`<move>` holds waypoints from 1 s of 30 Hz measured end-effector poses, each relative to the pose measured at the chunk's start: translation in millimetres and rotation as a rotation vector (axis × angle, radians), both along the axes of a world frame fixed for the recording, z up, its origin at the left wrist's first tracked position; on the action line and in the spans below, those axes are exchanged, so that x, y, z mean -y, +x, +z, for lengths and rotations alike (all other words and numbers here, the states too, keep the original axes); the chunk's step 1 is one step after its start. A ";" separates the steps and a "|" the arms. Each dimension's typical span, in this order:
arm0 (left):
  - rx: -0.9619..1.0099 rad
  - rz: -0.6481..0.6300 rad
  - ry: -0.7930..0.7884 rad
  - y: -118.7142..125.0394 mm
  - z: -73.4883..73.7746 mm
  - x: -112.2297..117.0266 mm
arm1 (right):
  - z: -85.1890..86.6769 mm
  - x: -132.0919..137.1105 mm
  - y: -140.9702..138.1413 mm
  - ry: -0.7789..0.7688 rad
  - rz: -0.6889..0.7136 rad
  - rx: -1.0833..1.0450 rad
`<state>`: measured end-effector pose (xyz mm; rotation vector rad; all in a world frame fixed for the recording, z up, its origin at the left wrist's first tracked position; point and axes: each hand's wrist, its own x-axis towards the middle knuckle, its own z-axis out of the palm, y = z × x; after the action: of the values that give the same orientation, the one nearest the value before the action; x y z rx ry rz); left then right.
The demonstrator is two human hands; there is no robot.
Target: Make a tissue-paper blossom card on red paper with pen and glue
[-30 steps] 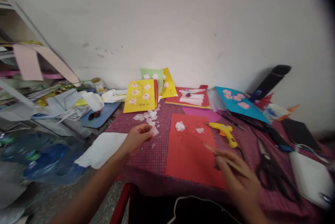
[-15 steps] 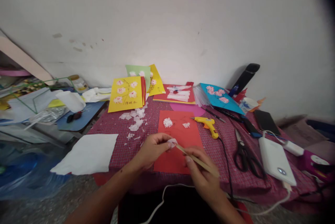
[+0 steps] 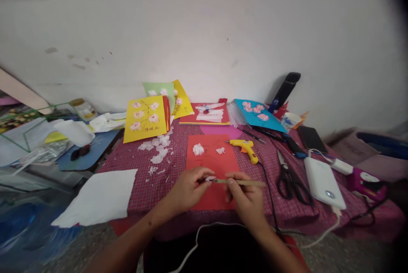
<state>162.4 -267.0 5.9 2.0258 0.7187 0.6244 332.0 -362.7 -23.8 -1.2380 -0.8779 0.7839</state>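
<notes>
My left hand [image 3: 188, 188] pinches a small square of white tissue paper [image 3: 210, 178] over the near part of a red card sheet [image 3: 213, 166]. A thin wooden stick [image 3: 245, 183] is gripped in my right hand [image 3: 245, 200], its tip touching the tissue piece. Both hands meet above the red sheet. Two white tissue flowers [image 3: 198, 149] sit on the sheet's far end. Loose tissue squares [image 3: 157, 146] lie to its left.
A yellow glue gun [image 3: 244, 147], black scissors [image 3: 288, 176], a white power bank [image 3: 323, 181] and a phone [image 3: 310, 138] lie to the right. Yellow [image 3: 145, 118], red and blue [image 3: 258, 113] flower cards lean at the wall. A white sheet [image 3: 97, 196] hangs off the left edge.
My left hand carried a tissue piece from the pile on the left to the red sheet. My right hand brought the stick in to meet it; the view swung right.
</notes>
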 end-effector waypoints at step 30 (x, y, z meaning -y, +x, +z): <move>-0.193 -0.364 0.182 32.7 -2.7 -4.3 | 11.5 7.1 59.6 -0.052 0.284 -0.038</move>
<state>195.1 -262.7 3.1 2.3337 0.3948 0.2924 391.6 -369.9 -12.3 -1.1531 -1.0209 1.0585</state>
